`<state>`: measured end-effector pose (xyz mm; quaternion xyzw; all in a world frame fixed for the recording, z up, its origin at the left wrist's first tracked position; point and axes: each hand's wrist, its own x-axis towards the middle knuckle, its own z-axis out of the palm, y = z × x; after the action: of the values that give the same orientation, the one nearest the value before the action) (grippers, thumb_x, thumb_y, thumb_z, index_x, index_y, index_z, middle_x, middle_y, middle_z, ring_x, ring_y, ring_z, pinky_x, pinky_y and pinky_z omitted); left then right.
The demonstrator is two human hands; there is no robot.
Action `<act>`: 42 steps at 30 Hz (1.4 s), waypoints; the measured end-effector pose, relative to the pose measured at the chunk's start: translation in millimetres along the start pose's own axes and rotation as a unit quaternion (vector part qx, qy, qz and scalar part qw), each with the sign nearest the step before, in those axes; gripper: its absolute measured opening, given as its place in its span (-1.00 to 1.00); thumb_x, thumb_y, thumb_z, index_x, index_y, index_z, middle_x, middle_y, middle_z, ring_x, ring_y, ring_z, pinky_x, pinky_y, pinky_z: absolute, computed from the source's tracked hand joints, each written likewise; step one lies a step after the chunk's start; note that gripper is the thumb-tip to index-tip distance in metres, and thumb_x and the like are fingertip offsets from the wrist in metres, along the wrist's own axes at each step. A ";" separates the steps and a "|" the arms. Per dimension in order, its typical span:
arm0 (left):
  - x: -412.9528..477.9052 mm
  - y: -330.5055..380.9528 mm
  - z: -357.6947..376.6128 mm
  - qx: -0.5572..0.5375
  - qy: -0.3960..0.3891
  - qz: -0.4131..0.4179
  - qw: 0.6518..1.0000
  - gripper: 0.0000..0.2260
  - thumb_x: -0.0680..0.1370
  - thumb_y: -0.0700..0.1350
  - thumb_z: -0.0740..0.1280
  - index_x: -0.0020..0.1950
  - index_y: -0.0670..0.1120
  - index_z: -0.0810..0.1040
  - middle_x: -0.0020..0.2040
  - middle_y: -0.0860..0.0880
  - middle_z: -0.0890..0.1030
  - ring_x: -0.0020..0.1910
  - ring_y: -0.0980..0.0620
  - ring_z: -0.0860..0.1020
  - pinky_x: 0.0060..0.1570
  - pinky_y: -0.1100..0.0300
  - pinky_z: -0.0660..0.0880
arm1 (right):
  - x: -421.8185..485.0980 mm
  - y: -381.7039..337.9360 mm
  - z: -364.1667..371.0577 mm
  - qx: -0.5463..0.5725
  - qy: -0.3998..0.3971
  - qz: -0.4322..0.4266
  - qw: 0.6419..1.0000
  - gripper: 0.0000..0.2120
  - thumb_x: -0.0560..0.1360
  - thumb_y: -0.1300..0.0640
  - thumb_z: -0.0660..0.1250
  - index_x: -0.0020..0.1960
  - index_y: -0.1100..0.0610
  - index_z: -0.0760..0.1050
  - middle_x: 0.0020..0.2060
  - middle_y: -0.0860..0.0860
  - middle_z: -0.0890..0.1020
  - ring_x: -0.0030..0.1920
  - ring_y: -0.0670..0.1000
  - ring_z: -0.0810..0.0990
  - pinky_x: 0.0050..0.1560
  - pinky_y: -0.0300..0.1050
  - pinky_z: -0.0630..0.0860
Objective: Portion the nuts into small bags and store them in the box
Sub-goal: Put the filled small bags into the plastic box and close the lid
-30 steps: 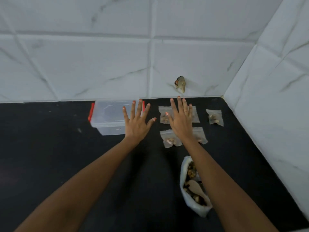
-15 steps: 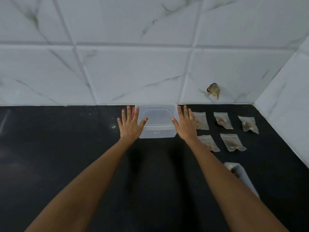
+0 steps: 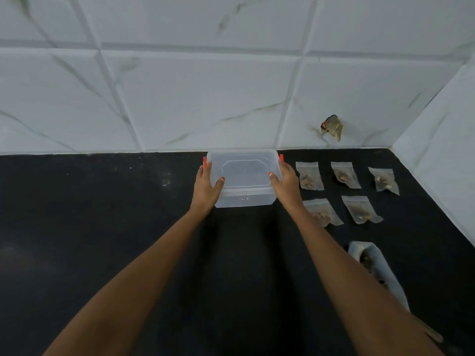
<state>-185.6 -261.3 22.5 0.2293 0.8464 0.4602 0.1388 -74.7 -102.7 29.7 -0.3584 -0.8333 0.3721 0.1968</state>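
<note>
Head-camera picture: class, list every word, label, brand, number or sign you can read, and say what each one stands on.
Small dark mark on the front wall of the clear plastic box: too small and blurred to read.
Small nut bags: no text shows.
Large nut bag: no text shows.
Tiled wall and black counter: no text shows.
So nothing in this picture can be quoted.

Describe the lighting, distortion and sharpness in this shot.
Head view: dim, even light, no glare on the box lid; faint arm shadows on the black counter; wide-angle lens splays the tile seams; the large nut bag at lower right looks soft.
</note>
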 end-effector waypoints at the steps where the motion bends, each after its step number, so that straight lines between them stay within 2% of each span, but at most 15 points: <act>1: -5.0 1.0 -1.1 0.000 0.006 0.006 1.000 -0.46 0.59 -0.08 0.22 0.51 -0.12 0.08 0.49 -0.15 0.16 0.45 -0.12 0.19 0.39 -0.02 0.19 | -3.4 -0.1 -1.4 0.001 0.003 -0.001 1.000 -0.47 0.58 0.12 0.18 0.50 0.15 0.08 0.42 0.17 0.24 0.40 0.12 0.25 0.35 -0.06 0.24; 7: -57.4 16.1 -19.0 0.003 0.029 0.023 0.999 -0.46 0.58 -0.07 0.24 0.51 -0.08 0.10 0.50 -0.11 0.16 0.45 -0.08 0.21 0.36 0.04 0.24 | -49.6 -4.0 -18.7 0.022 0.025 -0.017 0.999 -0.48 0.57 0.12 0.20 0.48 0.17 0.14 0.41 0.15 0.28 0.40 0.09 0.27 0.32 -0.14 0.23; 11: -109.9 19.1 -31.1 -0.004 0.015 0.024 1.000 -0.44 0.57 -0.09 0.26 0.51 -0.06 0.10 0.48 -0.09 0.19 0.41 -0.04 0.26 0.31 0.06 0.31 | -102.9 -3.4 -33.4 0.028 0.018 -0.018 0.999 -0.47 0.57 0.11 0.21 0.48 0.15 0.14 0.39 0.11 0.31 0.38 0.04 0.30 0.23 -0.27 0.21; 14: -144.3 15.4 -35.6 -0.009 -0.003 0.028 1.000 -0.43 0.56 -0.11 0.27 0.51 -0.05 0.09 0.48 -0.08 0.20 0.41 -0.03 0.26 0.30 0.07 0.31 | -141.9 -1.5 -42.6 0.034 0.008 -0.010 0.999 -0.47 0.55 0.12 0.23 0.47 0.13 0.15 0.38 0.10 0.32 0.37 0.03 0.31 0.27 -0.24 0.24; 17: -176.8 8.7 -36.5 -0.011 -0.013 0.018 1.000 -0.41 0.55 -0.11 0.27 0.51 -0.04 0.08 0.48 -0.07 0.19 0.41 -0.01 0.25 0.30 0.06 0.32 | -177.1 0.2 -49.4 0.041 0.005 0.007 0.999 -0.47 0.55 0.14 0.24 0.47 0.12 0.16 0.38 0.09 0.31 0.37 0.03 0.31 0.35 -0.10 0.29; 23: -228.6 -5.9 -33.5 -0.017 -0.027 0.002 0.999 -0.40 0.54 -0.13 0.28 0.51 0.00 0.06 0.51 -0.04 0.14 0.42 0.02 0.22 0.33 0.03 0.29 | -229.5 10.8 -54.8 0.031 -0.002 0.022 0.999 -0.45 0.53 0.16 0.26 0.47 0.11 0.15 0.38 0.09 0.31 0.36 0.01 0.32 0.32 -0.15 0.29; 26: -240.3 -10.5 -30.7 -0.012 -0.029 -0.008 0.999 -0.41 0.54 -0.15 0.29 0.50 -0.02 0.09 0.52 -0.04 0.12 0.46 0.00 0.17 0.37 0.01 0.24 | -243.0 16.1 -54.4 0.028 -0.007 0.022 0.999 -0.42 0.54 0.17 0.26 0.48 0.09 0.10 0.38 0.10 0.30 0.35 0.00 0.31 0.27 -0.24 0.24; 31: -246.6 -16.5 -30.5 -0.015 -0.039 -0.032 0.999 -0.42 0.54 -0.13 0.28 0.50 0.00 0.10 0.52 -0.05 0.11 0.47 -0.02 0.16 0.38 -0.03 0.25 | -250.4 18.8 -52.1 0.009 -0.024 0.018 1.000 -0.42 0.55 0.14 0.24 0.49 0.06 0.07 0.39 0.09 0.28 0.34 0.01 0.31 0.25 -0.24 0.26; 33: -245.4 -16.2 -29.2 0.011 -0.047 -0.041 0.998 -0.43 0.55 -0.10 0.28 0.50 0.00 0.11 0.53 -0.07 0.08 0.47 -0.06 0.15 0.39 -0.07 0.22 | -249.8 18.6 -51.4 0.011 -0.026 0.019 0.999 -0.43 0.55 0.13 0.23 0.49 0.05 0.07 0.39 0.09 0.27 0.35 0.02 0.31 0.29 -0.15 0.31; 35: -244.1 -13.3 -26.5 0.108 -0.029 -0.038 0.993 -0.46 0.55 -0.08 0.27 0.49 -0.03 0.15 0.54 -0.12 0.01 0.49 -0.14 0.08 0.43 -0.14 0.07 | -249.1 17.9 -52.1 0.020 -0.022 0.024 0.999 -0.45 0.55 0.13 0.23 0.48 0.06 0.11 0.38 0.07 0.29 0.35 0.00 0.32 0.28 -0.15 0.32; 38: -239.2 0.4 -20.1 0.238 0.010 0.035 0.971 -0.49 0.54 -0.12 0.29 0.46 -0.05 0.23 0.53 -0.16 0.01 0.51 -0.16 -0.05 0.40 -0.16 -0.19 | -244.0 16.4 -55.7 0.045 -0.010 0.049 0.998 -0.46 0.54 0.12 0.24 0.47 0.06 0.14 0.38 0.03 0.31 0.36 -0.03 0.32 0.27 -0.20 0.29; 40: -230.8 15.5 -11.0 0.267 -0.028 0.068 0.961 -0.50 0.57 -0.05 0.22 0.49 -0.02 0.16 0.54 -0.11 -0.04 0.52 -0.11 -0.13 0.40 -0.11 -0.25 | -236.7 15.0 -59.8 0.059 -0.018 0.097 0.993 -0.44 0.55 0.07 0.22 0.49 0.04 0.09 0.42 0.01 0.28 0.38 -0.02 0.29 0.32 -0.12 0.29; 42: -221.0 28.1 5.4 0.290 -0.085 0.079 0.950 -0.48 0.60 0.07 0.11 0.52 0.02 0.02 0.55 -0.06 -0.13 0.52 -0.06 -0.19 0.42 -0.07 -0.28 | -228.7 14.6 -63.8 0.068 -0.033 0.144 0.987 -0.45 0.56 0.02 0.20 0.49 0.06 0.09 0.39 0.04 0.34 0.33 -0.04 0.37 0.26 -0.14 0.36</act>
<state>13.3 -358.2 48.5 0.3641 0.9076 0.1830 0.1008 122.1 -235.4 45.7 -0.4480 -0.7519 0.4637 0.1376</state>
